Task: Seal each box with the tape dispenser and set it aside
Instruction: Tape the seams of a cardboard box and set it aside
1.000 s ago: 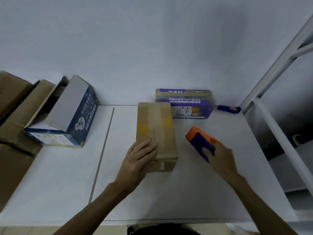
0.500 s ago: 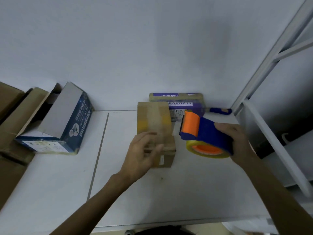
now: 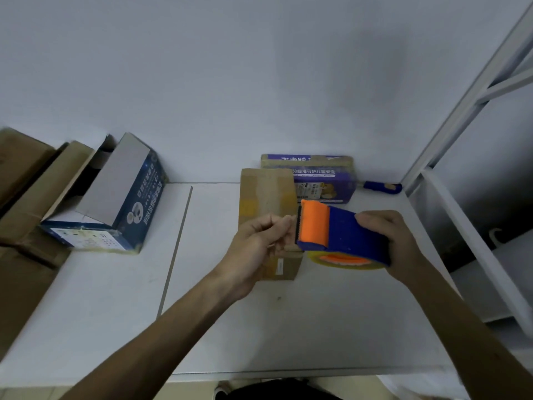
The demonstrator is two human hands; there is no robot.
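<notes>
A long brown cardboard box (image 3: 266,197) lies on the white table (image 3: 288,327), its near end hidden behind my hands. My right hand (image 3: 389,241) grips a blue and orange tape dispenser (image 3: 337,233), held in the air above the box's right side, with the yellowish tape roll underneath. My left hand (image 3: 259,243) is raised over the box's near end. Its fingertips pinch at the dispenser's serrated front edge, where the tape end sits; the tape itself is too thin to make out.
A purple printed box (image 3: 320,180) stands against the wall behind the brown one, with a blue-handled tool (image 3: 380,186) to its right. An open dark-blue box (image 3: 115,197) and brown cartons (image 3: 26,192) fill the left side. White shelving (image 3: 461,197) borders the right.
My right hand lifted the dispenser off the table and turned it toward the box. My left hand left the box top and rose to the dispenser's front edge.
</notes>
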